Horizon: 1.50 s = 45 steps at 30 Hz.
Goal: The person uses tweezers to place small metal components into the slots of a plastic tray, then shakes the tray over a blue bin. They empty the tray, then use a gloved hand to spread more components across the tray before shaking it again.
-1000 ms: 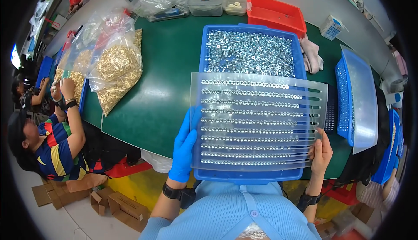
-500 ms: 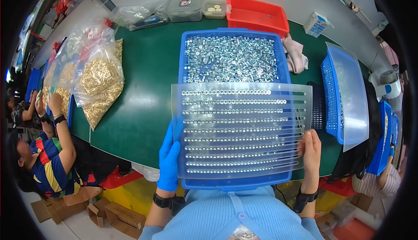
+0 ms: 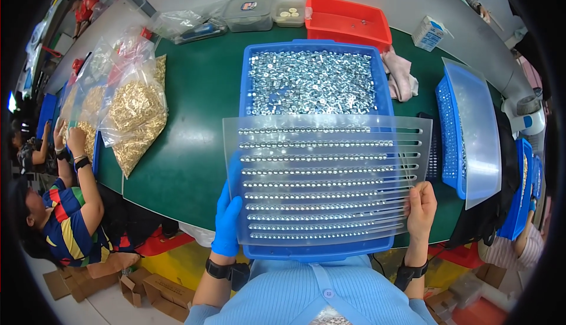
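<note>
Over the near half of a blue tray (image 3: pixel 318 251), I hold a translucent slotted plastic sheet (image 3: pixel 232 142) by its two sides. Rows of small shiny metal nuts (image 3: pixel 318 172) fill most of each slot, while the slots' right ends are bare. My left hand (image 3: pixel 226 222), in a blue glove, grips the left edge, its fingers partly behind the sheet. My bare right hand (image 3: pixel 421 210) pinches the right edge near the lower corner. A thick layer of loose metal nuts (image 3: pixel 312 80) covers the tray's far half.
Bags of brass-coloured parts (image 3: pixel 138 107) lie at left, near a co-worker (image 3: pixel 68 213). A red bin (image 3: pixel 348 21), lidded plastic box (image 3: pixel 249 14), cloth (image 3: pixel 401 77) and carton (image 3: pixel 428 33) stand along the back. At right, a blue basket (image 3: pixel 451 130) has another plastic sheet (image 3: pixel 477 136) leaning on it.
The sheet has tilted, its far edge now looking wider and slightly lower. Some nuts have slid along the slots toward the right. Both hands keep their hold.
</note>
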Motion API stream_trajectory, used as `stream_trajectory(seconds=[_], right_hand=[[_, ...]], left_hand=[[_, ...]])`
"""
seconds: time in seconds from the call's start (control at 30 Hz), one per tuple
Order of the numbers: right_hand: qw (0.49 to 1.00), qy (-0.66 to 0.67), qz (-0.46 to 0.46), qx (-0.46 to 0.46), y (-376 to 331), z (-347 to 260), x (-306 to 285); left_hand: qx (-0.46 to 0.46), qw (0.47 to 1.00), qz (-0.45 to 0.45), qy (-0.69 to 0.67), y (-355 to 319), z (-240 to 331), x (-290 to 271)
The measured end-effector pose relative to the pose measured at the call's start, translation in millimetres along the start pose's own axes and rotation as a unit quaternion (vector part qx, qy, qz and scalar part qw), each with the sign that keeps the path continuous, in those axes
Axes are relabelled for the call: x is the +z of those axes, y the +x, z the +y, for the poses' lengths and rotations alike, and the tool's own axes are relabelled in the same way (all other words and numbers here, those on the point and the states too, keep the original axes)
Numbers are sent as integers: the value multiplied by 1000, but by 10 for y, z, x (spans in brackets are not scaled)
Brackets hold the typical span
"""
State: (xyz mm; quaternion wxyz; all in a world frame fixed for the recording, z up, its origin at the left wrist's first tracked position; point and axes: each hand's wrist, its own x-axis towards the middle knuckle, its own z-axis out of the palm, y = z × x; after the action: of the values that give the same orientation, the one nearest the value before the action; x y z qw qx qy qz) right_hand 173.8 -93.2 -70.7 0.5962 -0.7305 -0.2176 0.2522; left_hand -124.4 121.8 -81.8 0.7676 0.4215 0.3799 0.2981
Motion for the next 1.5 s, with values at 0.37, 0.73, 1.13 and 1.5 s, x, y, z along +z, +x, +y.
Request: stream_trajectory(seconds=[0.37, 0.73, 1.13, 1.5], right_hand=[[1000, -4, -1, -9, -19, 18, 22], [999, -36, -7, -19, -3, 15, 16], [999, -8, 29, -11, -30, -46, 25], [999, -25, 10, -33, -20, -86, 21]], left_hand=[[61, 997, -11, 47, 35, 56, 58], [84, 995, -12, 58, 76, 133, 133], [120, 989, 10, 85, 93, 303, 258], [179, 981, 15, 67, 187, 332, 379]])
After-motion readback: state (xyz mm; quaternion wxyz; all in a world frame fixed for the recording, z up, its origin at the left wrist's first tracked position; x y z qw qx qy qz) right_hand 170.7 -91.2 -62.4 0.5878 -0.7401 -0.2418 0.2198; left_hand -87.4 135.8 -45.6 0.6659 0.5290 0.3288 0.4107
